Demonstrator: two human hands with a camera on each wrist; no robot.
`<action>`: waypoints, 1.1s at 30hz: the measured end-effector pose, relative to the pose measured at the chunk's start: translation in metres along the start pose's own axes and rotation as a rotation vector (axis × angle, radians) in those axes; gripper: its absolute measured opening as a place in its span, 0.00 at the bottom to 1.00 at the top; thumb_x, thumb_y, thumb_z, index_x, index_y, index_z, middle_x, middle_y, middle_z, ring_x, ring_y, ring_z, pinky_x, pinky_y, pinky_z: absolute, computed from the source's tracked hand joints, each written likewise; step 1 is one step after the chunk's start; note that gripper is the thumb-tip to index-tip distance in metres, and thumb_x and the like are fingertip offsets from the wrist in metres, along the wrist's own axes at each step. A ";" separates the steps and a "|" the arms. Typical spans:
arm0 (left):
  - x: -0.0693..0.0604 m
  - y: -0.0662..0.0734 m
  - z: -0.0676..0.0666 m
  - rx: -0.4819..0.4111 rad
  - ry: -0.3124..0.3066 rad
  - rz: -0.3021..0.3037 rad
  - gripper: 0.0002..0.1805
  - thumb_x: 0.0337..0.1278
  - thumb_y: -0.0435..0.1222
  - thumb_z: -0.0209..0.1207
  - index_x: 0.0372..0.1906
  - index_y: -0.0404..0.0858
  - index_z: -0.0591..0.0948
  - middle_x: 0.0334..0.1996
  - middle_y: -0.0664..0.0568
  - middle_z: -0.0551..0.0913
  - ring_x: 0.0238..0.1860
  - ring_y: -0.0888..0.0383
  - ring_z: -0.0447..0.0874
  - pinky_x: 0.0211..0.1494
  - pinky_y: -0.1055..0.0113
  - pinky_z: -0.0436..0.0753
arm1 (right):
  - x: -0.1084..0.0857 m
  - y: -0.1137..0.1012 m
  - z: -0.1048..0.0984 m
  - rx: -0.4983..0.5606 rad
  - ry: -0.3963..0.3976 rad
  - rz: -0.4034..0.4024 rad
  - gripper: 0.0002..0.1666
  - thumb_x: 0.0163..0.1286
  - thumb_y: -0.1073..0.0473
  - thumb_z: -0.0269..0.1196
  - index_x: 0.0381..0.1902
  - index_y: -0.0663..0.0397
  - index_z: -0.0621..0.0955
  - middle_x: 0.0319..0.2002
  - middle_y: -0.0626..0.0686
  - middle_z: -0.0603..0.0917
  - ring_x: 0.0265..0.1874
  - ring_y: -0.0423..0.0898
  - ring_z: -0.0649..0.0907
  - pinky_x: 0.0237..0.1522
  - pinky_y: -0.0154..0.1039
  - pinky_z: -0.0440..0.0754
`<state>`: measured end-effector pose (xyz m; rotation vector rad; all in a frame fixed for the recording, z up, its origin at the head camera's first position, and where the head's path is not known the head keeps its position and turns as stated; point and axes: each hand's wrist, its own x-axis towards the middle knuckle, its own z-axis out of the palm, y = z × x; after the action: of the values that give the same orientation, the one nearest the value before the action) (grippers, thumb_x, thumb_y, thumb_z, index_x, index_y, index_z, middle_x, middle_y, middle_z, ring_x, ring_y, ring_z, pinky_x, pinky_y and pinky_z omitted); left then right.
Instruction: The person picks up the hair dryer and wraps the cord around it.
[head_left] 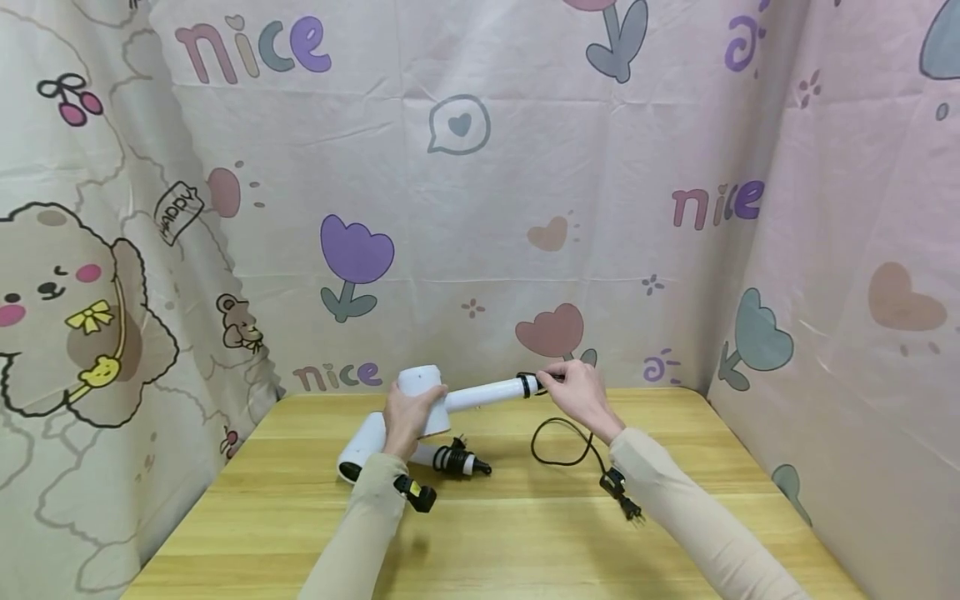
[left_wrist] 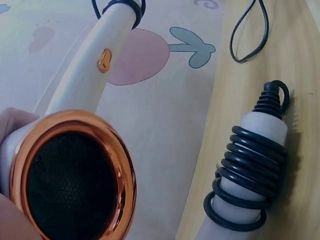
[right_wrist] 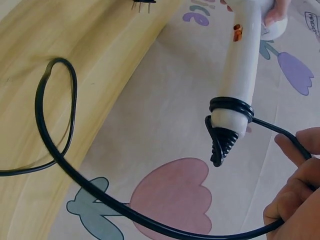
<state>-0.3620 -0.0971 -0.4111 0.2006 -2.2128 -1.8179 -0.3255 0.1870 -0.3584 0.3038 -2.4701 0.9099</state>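
Note:
A white hair dryer [head_left: 487, 395] is held up above the table, its head gripped by my left hand [head_left: 408, 414]. The left wrist view shows its copper-rimmed, dark grille [left_wrist: 75, 185]. My right hand [head_left: 581, 393] pinches the dryer's black cord [right_wrist: 282, 131] near the handle's end, where a few turns wrap the handle. From that hand the cord loops down to the table and ends in a plug [head_left: 630, 507]. Below my left hand a second white hair dryer [head_left: 362, 447] lies on the table, its cord [left_wrist: 250, 165] coiled tightly round the handle.
The wooden table [head_left: 517, 533] meets a printed cloth backdrop [head_left: 480, 208] at its back edge. More cloth hangs at the left and right sides. A small black device [head_left: 416, 493] is strapped to my left wrist.

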 end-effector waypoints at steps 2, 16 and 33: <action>0.000 0.002 0.002 -0.014 0.008 0.001 0.48 0.40 0.47 0.73 0.68 0.38 0.64 0.51 0.40 0.76 0.48 0.44 0.79 0.40 0.59 0.87 | -0.002 0.001 0.000 0.025 0.008 0.019 0.13 0.69 0.52 0.61 0.34 0.48 0.90 0.11 0.43 0.73 0.12 0.40 0.64 0.17 0.32 0.59; 0.002 0.009 0.002 -0.098 0.094 -0.040 0.47 0.40 0.48 0.73 0.67 0.39 0.65 0.52 0.42 0.76 0.49 0.46 0.78 0.44 0.57 0.84 | -0.019 -0.002 0.015 0.077 0.006 0.028 0.13 0.71 0.53 0.59 0.44 0.45 0.89 0.15 0.44 0.74 0.14 0.40 0.67 0.19 0.33 0.64; 0.003 0.008 -0.003 -0.457 -0.004 -0.230 0.44 0.42 0.45 0.73 0.66 0.43 0.64 0.58 0.44 0.71 0.52 0.48 0.75 0.49 0.59 0.82 | -0.014 0.040 0.013 0.467 -0.296 0.213 0.19 0.73 0.54 0.57 0.51 0.62 0.84 0.27 0.50 0.87 0.44 0.42 0.81 0.55 0.47 0.77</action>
<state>-0.3635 -0.0991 -0.4021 0.3668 -1.7703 -2.3874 -0.3328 0.2089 -0.3963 0.3549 -2.5591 1.6412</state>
